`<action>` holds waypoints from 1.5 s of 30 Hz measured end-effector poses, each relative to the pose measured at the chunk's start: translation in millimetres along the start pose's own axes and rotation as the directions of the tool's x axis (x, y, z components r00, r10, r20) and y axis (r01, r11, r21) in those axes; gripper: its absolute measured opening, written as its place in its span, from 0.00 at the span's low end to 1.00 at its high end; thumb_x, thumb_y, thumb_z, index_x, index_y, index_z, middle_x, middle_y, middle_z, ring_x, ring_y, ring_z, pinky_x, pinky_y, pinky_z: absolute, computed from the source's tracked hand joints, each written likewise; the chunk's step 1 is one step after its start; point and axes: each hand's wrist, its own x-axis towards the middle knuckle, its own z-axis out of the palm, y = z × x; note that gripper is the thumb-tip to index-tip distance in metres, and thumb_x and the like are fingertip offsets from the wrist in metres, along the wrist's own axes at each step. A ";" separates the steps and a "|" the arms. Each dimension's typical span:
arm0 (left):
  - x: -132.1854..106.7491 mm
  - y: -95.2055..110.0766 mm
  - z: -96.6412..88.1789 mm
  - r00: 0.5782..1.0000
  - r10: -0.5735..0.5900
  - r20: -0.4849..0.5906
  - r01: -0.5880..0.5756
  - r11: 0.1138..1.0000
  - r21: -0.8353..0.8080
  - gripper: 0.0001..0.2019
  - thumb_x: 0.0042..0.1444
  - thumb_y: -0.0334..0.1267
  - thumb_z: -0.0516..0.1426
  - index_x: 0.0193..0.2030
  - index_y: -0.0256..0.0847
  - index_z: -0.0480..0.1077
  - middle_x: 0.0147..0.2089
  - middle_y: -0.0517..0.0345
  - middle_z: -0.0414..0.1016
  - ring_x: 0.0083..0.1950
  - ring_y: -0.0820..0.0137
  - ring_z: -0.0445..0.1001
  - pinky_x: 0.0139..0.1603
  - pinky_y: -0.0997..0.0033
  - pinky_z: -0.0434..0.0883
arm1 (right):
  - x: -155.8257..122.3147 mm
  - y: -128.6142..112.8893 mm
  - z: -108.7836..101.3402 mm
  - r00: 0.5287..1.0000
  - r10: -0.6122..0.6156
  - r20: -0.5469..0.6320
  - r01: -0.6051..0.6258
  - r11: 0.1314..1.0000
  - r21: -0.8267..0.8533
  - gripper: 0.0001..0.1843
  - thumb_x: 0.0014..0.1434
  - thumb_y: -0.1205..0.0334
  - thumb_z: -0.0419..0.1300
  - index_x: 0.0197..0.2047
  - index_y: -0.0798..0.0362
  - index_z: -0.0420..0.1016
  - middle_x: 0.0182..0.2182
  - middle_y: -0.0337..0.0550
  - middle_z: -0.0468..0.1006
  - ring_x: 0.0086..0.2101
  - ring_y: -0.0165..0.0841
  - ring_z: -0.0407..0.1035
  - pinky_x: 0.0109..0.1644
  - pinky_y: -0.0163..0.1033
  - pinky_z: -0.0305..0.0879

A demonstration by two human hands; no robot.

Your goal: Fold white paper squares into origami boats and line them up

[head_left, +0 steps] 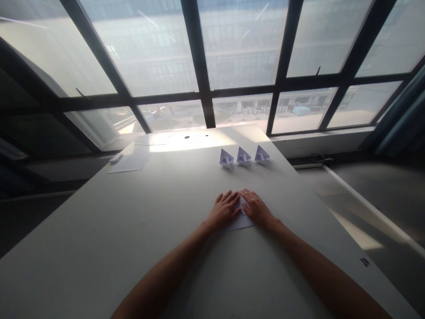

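A folded sheet of white paper (241, 221) lies on the table under both my hands. My left hand (224, 209) rests flat on its left side, fingers stretched out. On its right side my right hand (257, 208) presses down with its fingers extended. The fingertips of the two hands come close together at the paper's far point, and they hide much of its upper part. Beyond them stand three folded paper boats in a row: the left boat (226, 159), the middle boat (243, 157) and the right boat (262, 155).
The white table (149, 235) reaches toward large windows. At its far left lies a stack of white paper (129, 163) with a small pale object (115, 158) beside it. A dark mark (364, 262) sits near the right edge. A blue curtain (395, 115) hangs at the right.
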 end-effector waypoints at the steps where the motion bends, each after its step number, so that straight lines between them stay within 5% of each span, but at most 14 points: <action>1: -0.2 -0.3 0.6 1.000 0.006 0.023 -0.006 1.000 0.006 0.29 0.68 0.52 0.47 0.72 0.47 0.49 0.72 0.54 0.53 0.73 0.57 0.47 0.70 0.47 0.47 | 0.1 0.3 0.3 1.000 0.002 0.003 -0.002 1.000 -0.004 0.31 0.61 0.69 0.51 0.68 0.55 0.59 0.64 0.50 0.64 0.65 0.40 0.54 0.69 0.52 0.48; 11: -1.9 1.6 -4.4 0.995 0.041 0.094 -0.045 0.998 0.041 0.37 0.66 0.60 0.42 0.75 0.44 0.38 0.75 0.51 0.42 0.75 0.56 0.38 0.71 0.45 0.41 | 0.2 -0.4 -0.1 1.000 0.017 0.012 -0.017 1.000 -0.025 0.28 0.62 0.68 0.51 0.65 0.56 0.63 0.63 0.52 0.65 0.65 0.41 0.54 0.69 0.52 0.48; 16: -3.0 1.0 -3.1 0.994 0.053 0.091 -0.057 0.998 0.036 0.32 0.69 0.55 0.40 0.74 0.44 0.39 0.75 0.50 0.43 0.75 0.60 0.38 0.72 0.45 0.41 | -0.1 0.4 0.9 1.000 0.015 0.012 -0.015 1.000 -0.022 0.27 0.62 0.68 0.51 0.65 0.57 0.64 0.64 0.53 0.65 0.65 0.40 0.54 0.69 0.52 0.47; 22: -0.4 2.0 1.4 1.000 0.018 0.009 -0.017 0.998 -0.059 0.25 0.69 0.43 0.46 0.72 0.47 0.50 0.72 0.53 0.54 0.74 0.62 0.47 0.71 0.46 0.47 | -0.1 0.1 2.0 1.000 0.015 0.002 -0.015 0.999 -0.033 0.27 0.63 0.68 0.51 0.65 0.56 0.64 0.63 0.53 0.65 0.65 0.40 0.55 0.69 0.51 0.47; 27: 2.7 7.7 -2.6 0.990 0.033 -0.136 -0.057 0.982 -0.179 0.18 0.66 0.36 0.51 0.61 0.47 0.68 0.65 0.54 0.67 0.66 0.64 0.63 0.69 0.55 0.58 | 0.4 -2.8 0.0 0.998 0.055 -0.007 -0.056 0.997 -0.061 0.25 0.63 0.68 0.52 0.63 0.54 0.66 0.62 0.52 0.66 0.65 0.41 0.54 0.69 0.54 0.47; 32: 2.0 13.6 -9.8 0.991 0.009 -0.135 -0.046 0.960 -0.275 0.13 0.66 0.34 0.51 0.51 0.44 0.76 0.57 0.55 0.74 0.56 0.66 0.72 0.62 0.64 0.67 | 0.8 -2.3 -0.6 0.997 0.075 -0.022 -0.076 0.994 -0.076 0.19 0.64 0.67 0.53 0.58 0.53 0.71 0.62 0.54 0.67 0.64 0.42 0.55 0.68 0.55 0.49; 37: -0.6 17.9 -9.2 0.995 0.057 -0.087 -0.073 0.979 -0.191 0.17 0.68 0.38 0.50 0.61 0.43 0.68 0.64 0.51 0.67 0.66 0.63 0.64 0.69 0.59 0.59 | 0.0 -6.0 -3.5 0.997 0.060 -0.052 -0.065 0.993 -0.096 0.17 0.64 0.68 0.52 0.54 0.54 0.74 0.60 0.53 0.69 0.63 0.42 0.57 0.68 0.54 0.48; 45: -7.6 19.4 -4.8 0.993 0.100 0.055 -0.098 0.994 -0.038 0.37 0.66 0.58 0.46 0.73 0.34 0.45 0.74 0.40 0.45 0.75 0.59 0.41 0.72 0.53 0.47 | -2.6 -20.2 -8.9 0.995 0.070 -0.067 -0.073 0.997 -0.039 0.19 0.61 0.72 0.53 0.53 0.53 0.74 0.53 0.50 0.75 0.54 0.40 0.66 0.62 0.44 0.59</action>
